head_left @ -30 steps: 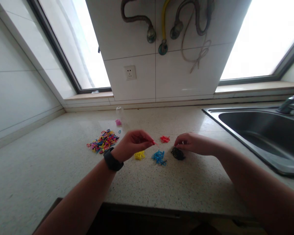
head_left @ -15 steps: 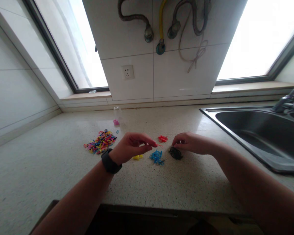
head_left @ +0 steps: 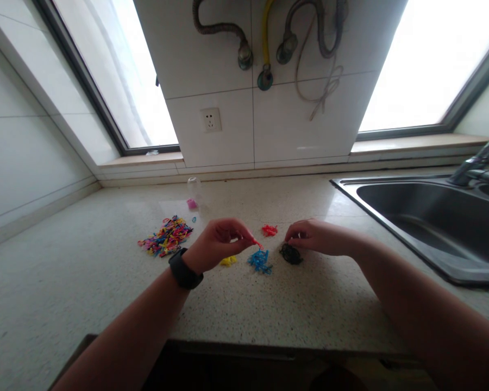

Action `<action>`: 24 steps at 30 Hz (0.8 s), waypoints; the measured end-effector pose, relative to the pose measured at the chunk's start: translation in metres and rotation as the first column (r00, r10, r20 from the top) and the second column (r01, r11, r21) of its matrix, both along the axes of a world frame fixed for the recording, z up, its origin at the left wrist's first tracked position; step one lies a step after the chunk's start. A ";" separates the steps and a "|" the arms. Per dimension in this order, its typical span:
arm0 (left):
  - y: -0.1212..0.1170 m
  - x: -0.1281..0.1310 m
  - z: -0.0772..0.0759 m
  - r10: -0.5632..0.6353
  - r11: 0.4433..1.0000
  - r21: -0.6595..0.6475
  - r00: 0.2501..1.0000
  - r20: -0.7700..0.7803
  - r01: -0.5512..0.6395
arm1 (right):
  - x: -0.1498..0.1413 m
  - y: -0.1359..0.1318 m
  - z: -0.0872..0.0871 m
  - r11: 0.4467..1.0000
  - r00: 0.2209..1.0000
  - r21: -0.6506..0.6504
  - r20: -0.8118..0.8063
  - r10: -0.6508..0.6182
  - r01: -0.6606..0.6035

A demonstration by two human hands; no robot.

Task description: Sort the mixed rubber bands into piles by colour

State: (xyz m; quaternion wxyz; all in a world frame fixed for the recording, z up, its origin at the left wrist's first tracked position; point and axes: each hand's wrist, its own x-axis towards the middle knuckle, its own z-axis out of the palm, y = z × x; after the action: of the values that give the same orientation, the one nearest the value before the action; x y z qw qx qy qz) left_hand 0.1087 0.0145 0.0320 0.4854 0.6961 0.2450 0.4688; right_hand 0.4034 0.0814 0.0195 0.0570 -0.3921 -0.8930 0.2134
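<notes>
My left hand (head_left: pixel 223 244), with a dark watch on its wrist, pinches a red rubber band (head_left: pixel 259 245) between thumb and finger. The band hangs just above the far edge of a blue pile of rubber bands (head_left: pixel 260 263). My right hand (head_left: pixel 314 237) has its fingers closed together at the far side of a black rubber band pile (head_left: pixel 291 254); whatever is between the fingertips is hidden. Between the hands, farther back, lies a small red pile (head_left: pixel 269 231). A yellow pile (head_left: pixel 229 261) shows partly below my left hand.
A large mixed-colour heap of rubber bands (head_left: pixel 166 237) lies left on the speckled counter (head_left: pixel 244 315). Behind it are a clear plastic container (head_left: pixel 194 187) and a pink piece (head_left: pixel 192 204). A steel sink (head_left: pixel 424 217) with a faucet (head_left: pixel 475 163) is at right.
The red rubber band in my left hand now tips down and right toward the blue pile. My right hand stays at the black pile. The whole view shifts slightly.
</notes>
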 end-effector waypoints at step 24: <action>0.024 0.016 -0.022 0.414 0.816 0.573 0.619 -0.667 0.072 | -0.003 -0.005 0.007 0.999 1.000 0.036 0.008 0.019 -0.019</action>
State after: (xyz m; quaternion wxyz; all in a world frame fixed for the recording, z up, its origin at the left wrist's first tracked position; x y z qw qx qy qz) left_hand 0.1246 0.0386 0.0100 0.0638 0.9073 0.3507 0.2230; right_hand 0.3999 0.0765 0.0265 0.0587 -0.3835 -0.9005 0.1964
